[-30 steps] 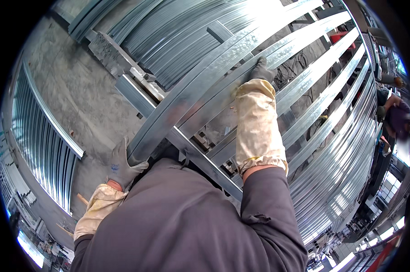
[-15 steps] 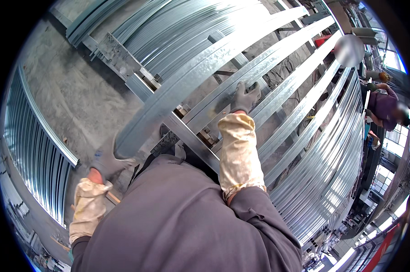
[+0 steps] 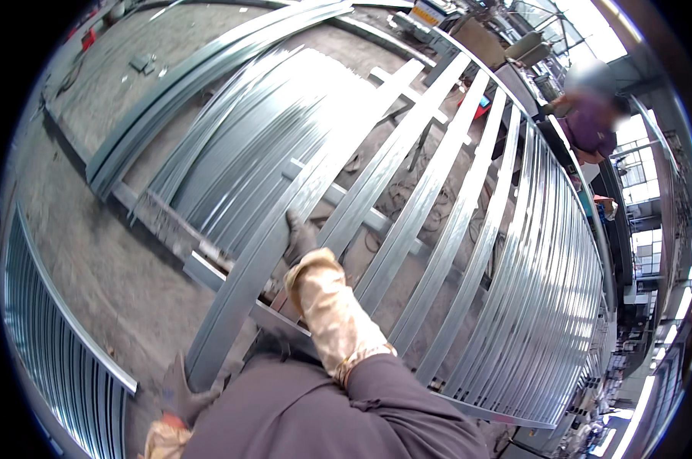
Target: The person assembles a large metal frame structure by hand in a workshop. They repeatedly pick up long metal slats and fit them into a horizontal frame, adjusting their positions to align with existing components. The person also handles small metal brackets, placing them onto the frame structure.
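Metal bar (image 3: 239, 294) sat gripped at near end by left hand (image 3: 180, 393); right hand (image 3: 301, 239) touched edge, finger closure unclear. Print on far box (image 3: 431, 13) was unreadable.

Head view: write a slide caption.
Gloved left hand at the near end of a metal bar, gloved right hand farther along it.

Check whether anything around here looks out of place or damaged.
Nothing looks plainly damaged. One untidy spot: what look like loose cables lie in tangled loops beneath the spaced metal bars, beyond and to the right of your right hand, odd against the bars' orderly rows.
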`<state>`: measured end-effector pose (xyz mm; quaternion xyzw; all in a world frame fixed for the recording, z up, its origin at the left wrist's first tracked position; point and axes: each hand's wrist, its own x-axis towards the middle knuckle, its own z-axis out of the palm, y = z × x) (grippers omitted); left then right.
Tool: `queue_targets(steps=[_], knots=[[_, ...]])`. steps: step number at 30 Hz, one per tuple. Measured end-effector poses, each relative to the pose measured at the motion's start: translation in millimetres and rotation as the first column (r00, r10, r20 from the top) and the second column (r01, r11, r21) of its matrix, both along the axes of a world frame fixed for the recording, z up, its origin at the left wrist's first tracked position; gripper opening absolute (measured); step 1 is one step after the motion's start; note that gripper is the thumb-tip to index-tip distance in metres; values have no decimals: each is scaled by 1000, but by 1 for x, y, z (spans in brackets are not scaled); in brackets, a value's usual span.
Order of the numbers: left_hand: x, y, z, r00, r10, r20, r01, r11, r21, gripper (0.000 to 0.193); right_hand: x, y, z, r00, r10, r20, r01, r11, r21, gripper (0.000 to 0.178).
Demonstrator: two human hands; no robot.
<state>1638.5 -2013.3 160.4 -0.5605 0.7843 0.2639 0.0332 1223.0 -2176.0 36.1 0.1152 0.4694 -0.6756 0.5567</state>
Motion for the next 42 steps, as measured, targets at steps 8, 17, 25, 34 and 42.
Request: queue_targets(steps=[8, 17, 25, 34, 42], knots=[[-45, -17, -30, 993, -82, 87, 92, 989, -115, 129, -86, -53, -65, 852, -2, -524, 47, 996, 73, 57], [-194, -74, -20, 958, -248, -142, 204, 941, -269, 111, -290, -122, 19, 663, 74, -745, 89, 980, 176, 73], [-261, -93, -63, 945, -243, -221, 209, 964, -167, 109, -364, -141, -12, 713, 128, -690, 69, 966, 250, 85], [-281, -114, -76, 938, -242, -250, 212, 967, -142, 111, -396, -156, -37, 675, 269, -687, 43, 915, 401, 85], [-264, -148, -79, 958, -23, -285, 43, 997, 65, 103, -188, -89, -28, 826, -28, -563, 49, 999, 22, 54]])
